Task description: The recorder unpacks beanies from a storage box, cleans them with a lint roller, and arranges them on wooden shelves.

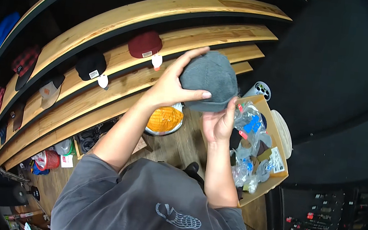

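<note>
Left hand (169, 85) raised, palm toward grey cap (210, 80), fingers spread over its crown, thumb pressed on the front: gripping from the left. Cap held upright in mid-air between both hands, above wooden floor (180, 146), long axis roughly level. Right hand (217, 124) directly beneath, fingers curled, thumb up against the cap's lower edge. Cardboard box (281, 140) of bagged items just right
</note>
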{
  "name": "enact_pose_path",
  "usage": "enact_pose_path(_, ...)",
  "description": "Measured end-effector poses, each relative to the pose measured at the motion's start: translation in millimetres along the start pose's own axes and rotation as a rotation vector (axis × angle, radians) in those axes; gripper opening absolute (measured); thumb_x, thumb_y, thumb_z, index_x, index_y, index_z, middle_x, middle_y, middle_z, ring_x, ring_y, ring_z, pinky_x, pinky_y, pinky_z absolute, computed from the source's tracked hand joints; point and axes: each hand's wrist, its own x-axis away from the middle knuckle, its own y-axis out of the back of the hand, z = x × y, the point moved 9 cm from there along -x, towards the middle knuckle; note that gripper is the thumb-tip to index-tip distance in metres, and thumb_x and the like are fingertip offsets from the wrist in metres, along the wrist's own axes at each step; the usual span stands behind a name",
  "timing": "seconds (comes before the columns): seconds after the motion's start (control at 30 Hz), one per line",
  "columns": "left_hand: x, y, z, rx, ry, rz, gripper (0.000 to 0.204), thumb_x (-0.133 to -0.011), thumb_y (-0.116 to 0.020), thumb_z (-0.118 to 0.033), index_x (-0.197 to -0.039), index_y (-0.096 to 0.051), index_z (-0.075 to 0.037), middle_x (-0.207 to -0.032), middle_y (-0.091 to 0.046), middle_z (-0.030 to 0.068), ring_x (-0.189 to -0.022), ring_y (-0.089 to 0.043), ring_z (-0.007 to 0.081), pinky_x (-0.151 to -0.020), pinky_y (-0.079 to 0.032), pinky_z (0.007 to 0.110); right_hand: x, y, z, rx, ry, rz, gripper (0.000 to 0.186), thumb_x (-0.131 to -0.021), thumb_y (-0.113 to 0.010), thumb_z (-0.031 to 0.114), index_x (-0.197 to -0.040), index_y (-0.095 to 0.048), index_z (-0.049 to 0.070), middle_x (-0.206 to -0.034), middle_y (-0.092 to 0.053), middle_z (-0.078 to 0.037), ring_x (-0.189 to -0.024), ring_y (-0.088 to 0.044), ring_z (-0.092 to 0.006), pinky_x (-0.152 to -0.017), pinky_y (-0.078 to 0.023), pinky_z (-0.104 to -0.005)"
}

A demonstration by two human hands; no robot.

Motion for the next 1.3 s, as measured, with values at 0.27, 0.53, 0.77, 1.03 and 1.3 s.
enact_pose_path(0.27,-40.5,-20.7,60.8,-0.021,0.237,-0.037,0.115,-0.079,-0.101,-0.024,-0.172,-0.037,-0.008,-0.168,-0.048,0.019,-0.157,-0.045,0.0309,-0.132,-0.035,0.047,-92.2,53.2,10.3,-0.101,-0.131,0.134,0.054,-0.119,-0.05,0.036,-0.166,-0.044,0.011,-0.167,-0.053,-0.01,-0.154,-0.05,-0.0279,-0.13,-0.039,-0.0498)
enact_pose_path(0.53,-91.6,-18.4,119.4,-0.516,0.079,-0.171,0.119,-0.069,-0.105,-0.033,-0.167,-0.043,-0.007,-0.161,-0.051,0.021,-0.152,-0.051,0.0366,-0.128,-0.043,0.048,-196.2,109.8,-3.7,0.232,-0.2,0.077,0.052,-0.12,-0.053,0.026,-0.168,-0.037,0.018,-0.163,-0.051,-0.007,-0.146,-0.052,-0.0202,-0.12,-0.044,-0.0462)
enact_pose_path(0.77,-149.9,17.3,227.0,-0.583,0.2,-0.236,0.111,-0.073,-0.103,-0.041,-0.161,-0.048,-0.001,-0.15,-0.06,0.0273,-0.142,-0.059,0.0403,-0.121,-0.047,0.049,-314.6,135.7,-40.7,0.653,-0.078,0.09,0.061,-0.116,-0.064,0.038,-0.165,-0.043,0.009,-0.15,-0.06,-0.011,-0.134,-0.059,-0.0167,-0.115,-0.047,-0.0332)
enact_pose_path(1.03,-215.4,42.1,303.1,-0.366,0.732,-0.111,0.097,-0.084,-0.096,-0.051,-0.156,-0.057,0.001,-0.152,-0.065,0.025,-0.144,-0.061,0.0337,-0.122,-0.047,0.042,-411.4,121.8,-32.8,1.11,0.225,0.121,0.076,-0.106,-0.077,0.031,-0.164,-0.041,-0.001,-0.149,-0.059,-0.026,-0.136,-0.062,-0.034,-0.115,-0.051,-0.0414)
enact_pose_path(1.3,-195.9,52.1,332.3,-0.259,0.642,-0.231,0.09,-0.09,-0.092,-0.048,-0.154,-0.056,0.004,-0.151,-0.065,0.0262,-0.141,-0.063,0.033,-0.122,-0.047,0.042,-405.9,125.2,-54.9,1.737,0.139,0.083,0.075,-0.106,-0.066,0.054,-0.166,-0.047,0.014,-0.164,-0.051,-0.028,-0.158,-0.032,-0.0579,-0.131,-0.007,-0.0738)
